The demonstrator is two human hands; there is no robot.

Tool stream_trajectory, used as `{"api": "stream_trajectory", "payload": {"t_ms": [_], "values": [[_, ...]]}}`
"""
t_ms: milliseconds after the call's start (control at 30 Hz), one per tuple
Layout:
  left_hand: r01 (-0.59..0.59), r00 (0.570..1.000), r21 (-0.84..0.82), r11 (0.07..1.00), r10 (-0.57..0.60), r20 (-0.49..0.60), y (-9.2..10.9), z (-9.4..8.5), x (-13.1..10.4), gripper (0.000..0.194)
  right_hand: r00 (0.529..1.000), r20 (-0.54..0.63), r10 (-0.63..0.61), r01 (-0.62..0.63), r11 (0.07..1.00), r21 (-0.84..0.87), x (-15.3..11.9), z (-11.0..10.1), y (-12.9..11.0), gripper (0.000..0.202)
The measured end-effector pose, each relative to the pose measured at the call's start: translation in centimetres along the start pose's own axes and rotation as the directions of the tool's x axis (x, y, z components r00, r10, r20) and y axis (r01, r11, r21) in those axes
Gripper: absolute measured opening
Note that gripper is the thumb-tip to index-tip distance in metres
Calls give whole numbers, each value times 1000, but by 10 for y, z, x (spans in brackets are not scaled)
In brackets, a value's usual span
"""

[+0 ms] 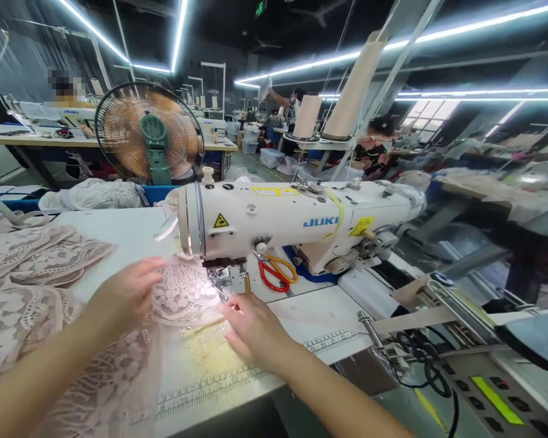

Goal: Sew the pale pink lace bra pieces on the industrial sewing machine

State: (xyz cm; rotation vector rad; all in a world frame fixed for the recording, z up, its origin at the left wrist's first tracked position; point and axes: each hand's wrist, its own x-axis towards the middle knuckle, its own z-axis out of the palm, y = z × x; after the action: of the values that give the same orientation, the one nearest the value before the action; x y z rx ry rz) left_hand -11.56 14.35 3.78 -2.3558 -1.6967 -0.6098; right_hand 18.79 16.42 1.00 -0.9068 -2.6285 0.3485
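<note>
A pale pink lace piece [182,295] lies under the head of a white JUKI sewing machine [274,213], lit by its lamp. My left hand [125,295] is at the lace's left edge, fingers curled on it and slightly blurred. Close to the presser foot [221,283], my right hand [256,331] pinches the right edge of the lace between thumb and forefinger. More lace [27,261] is heaped on the left of the table and hangs down below my left forearm.
Scissors with red and orange handles [276,274] rest beneath the machine arm. A ruler tape [219,383] runs along the table's front edge. Thread cones [354,91] stand behind, and a fan [150,131] is at the back left. A control panel [493,395] sits lower right. Other people work further away.
</note>
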Motion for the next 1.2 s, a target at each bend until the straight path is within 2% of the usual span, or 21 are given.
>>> {"api": "stream_trajectory", "payload": {"t_ms": [67,133,233,333,433,700,933,1100,1200], "values": [[-175,984,-82,981,178,27,36,11,1,44,999,17,-38,39,997,-59,6,1,3,39],[-277,949,-99,956,288,126,64,23,-2,40,996,23,-90,91,991,-101,7,3,5,26],[-353,906,-94,931,365,212,83,37,-12,38,978,-48,-205,200,975,-98,0,9,9,15],[-377,903,-98,921,389,182,82,43,-27,39,938,-172,-303,298,953,-50,-13,15,11,13],[-398,891,-132,908,417,180,77,44,-35,42,928,-221,-301,303,953,-25,-23,19,11,17],[-451,858,-241,859,492,148,67,46,-29,46,935,-225,-274,277,961,-21,-25,19,7,23],[-522,826,-246,817,556,90,53,50,-11,42,939,-224,-259,247,966,-80,-16,21,5,29],[-548,804,-293,784,590,74,42,49,6,39,973,-119,-198,176,969,-170,-3,22,5,32],[-545,798,-318,776,596,87,37,50,13,38,977,-84,-196,173,958,-229,5,20,5,35]]}}
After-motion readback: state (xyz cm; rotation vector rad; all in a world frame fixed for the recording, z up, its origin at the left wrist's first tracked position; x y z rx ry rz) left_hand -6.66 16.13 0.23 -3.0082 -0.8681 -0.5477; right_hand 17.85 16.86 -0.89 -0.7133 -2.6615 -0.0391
